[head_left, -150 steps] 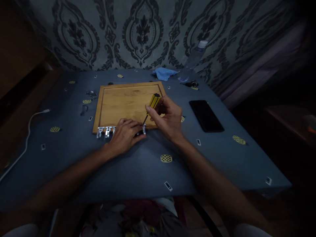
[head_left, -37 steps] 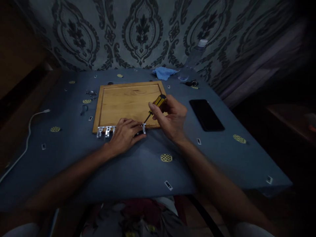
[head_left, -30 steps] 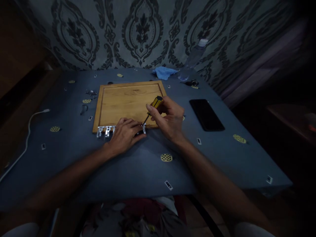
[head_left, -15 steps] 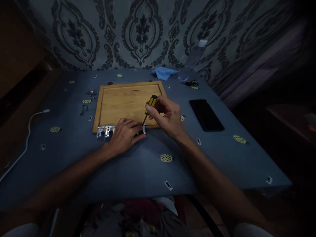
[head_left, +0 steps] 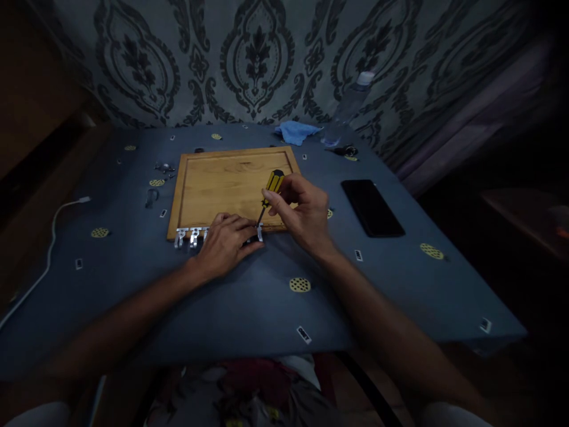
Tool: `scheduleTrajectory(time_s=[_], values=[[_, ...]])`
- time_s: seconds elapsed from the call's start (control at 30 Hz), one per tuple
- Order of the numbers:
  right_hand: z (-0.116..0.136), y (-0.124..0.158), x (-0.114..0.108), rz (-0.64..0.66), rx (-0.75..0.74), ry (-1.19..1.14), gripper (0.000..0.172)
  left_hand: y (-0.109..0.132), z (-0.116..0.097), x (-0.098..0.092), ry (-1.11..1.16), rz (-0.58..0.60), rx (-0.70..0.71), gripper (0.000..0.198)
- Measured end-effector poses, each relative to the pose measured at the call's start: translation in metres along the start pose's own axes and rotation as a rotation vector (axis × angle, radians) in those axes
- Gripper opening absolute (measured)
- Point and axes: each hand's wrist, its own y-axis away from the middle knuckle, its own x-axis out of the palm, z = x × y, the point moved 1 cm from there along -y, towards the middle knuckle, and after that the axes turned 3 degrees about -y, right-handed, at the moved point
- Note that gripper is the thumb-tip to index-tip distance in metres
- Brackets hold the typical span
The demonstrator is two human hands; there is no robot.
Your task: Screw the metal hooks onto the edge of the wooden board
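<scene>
My right hand point(head_left: 306, 209) pinches a screwdriver point(head_left: 272, 182) by its yellow and black handle. The shaft slants down to the near edge of a wooden board point(head_left: 235, 185) with a raised rim. There the tip meets the right end of a silver metal hook rail point(head_left: 194, 236), though the screw itself is too small to make out. Over the rail's middle lies my left hand point(head_left: 227, 243), its fingers closed on rail and board edge, hiding several hooks. One hook point(head_left: 260, 233) shows right of the fingers; others stick out to the left.
Small metal parts point(head_left: 164, 168) and a clear piece point(head_left: 152, 197) lie left of the board. On the right is a black phone point(head_left: 372, 207). Behind are a blue cloth point(head_left: 297, 132), a plastic bottle point(head_left: 349, 110) and a dark object point(head_left: 344, 150). A white cable point(head_left: 52, 237) runs along the left.
My right hand has turned slightly and shifted a little to the right around the screwdriver handle. My left hand stays in place on the rail.
</scene>
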Motion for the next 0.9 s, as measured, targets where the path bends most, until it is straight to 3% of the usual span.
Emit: scheduleTrajectory(time_s=[0.3,0.43,0.63,0.9], values=[[0.0014,0.0041,0.0026,-0.068,0.006,0.032,0.039,-0.0001,0.0007,-0.0013,-0.009,-0.001,0.018,0.029],[0.0029,0.0049,0.0029,-0.085,-0.061,0.049,0.037,0.0,0.0001,-0.0006,-0.004,-0.015,0.009,0.029],[0.0029,0.0032,-0.0006,-0.213,-0.083,0.059,0.038,0.0006,0.0001,0.0003,-0.004,-0.022,0.008,0.029],[0.0019,0.0032,0.0003,-0.129,-0.095,0.059,0.039,0.0007,0.0014,0.0007,-0.014,-0.028,0.019,0.029]])
